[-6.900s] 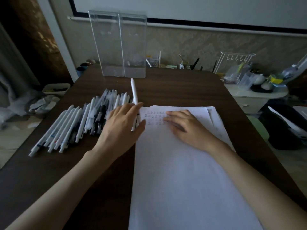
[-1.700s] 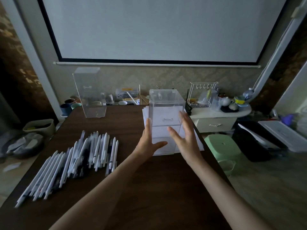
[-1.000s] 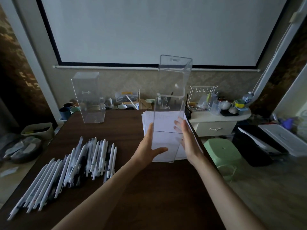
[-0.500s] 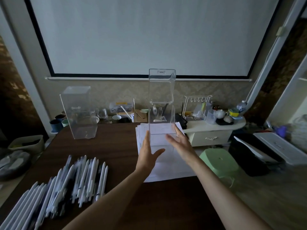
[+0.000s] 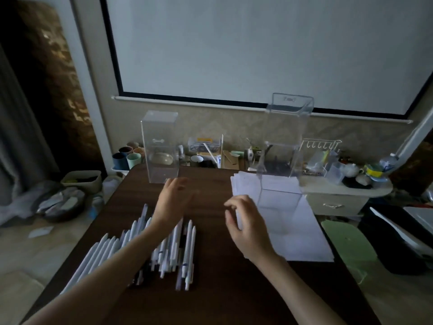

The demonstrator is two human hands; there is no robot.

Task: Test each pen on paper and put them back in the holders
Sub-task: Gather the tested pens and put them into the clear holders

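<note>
A tall clear acrylic holder [image 5: 281, 160] stands upright on the sheets of white paper [image 5: 297, 235] at the table's right side. A second clear holder [image 5: 161, 146] stands at the far left end of the table. Several white pens [image 5: 175, 252] lie in a row on the dark wooden table [image 5: 222, 289], partly hidden under my left forearm. My left hand [image 5: 172, 202] hovers above the pens with fingers extended toward the far holder, blurred. My right hand [image 5: 248, 226] hangs just left of the near holder, fingers loosely curled, holding nothing.
Behind the table, a low shelf holds cups [image 5: 127, 157], small boxes and clutter. A white side cabinet [image 5: 339, 198] with bottles and a wire rack stands at the right, a green stool [image 5: 346, 240] below it. A projection screen [image 5: 257, 48] fills the wall.
Both hands have let go of the clear holder, which now stands on the paper. My left hand has moved left over the pens; my right hand has drawn back. The view has turned left.
</note>
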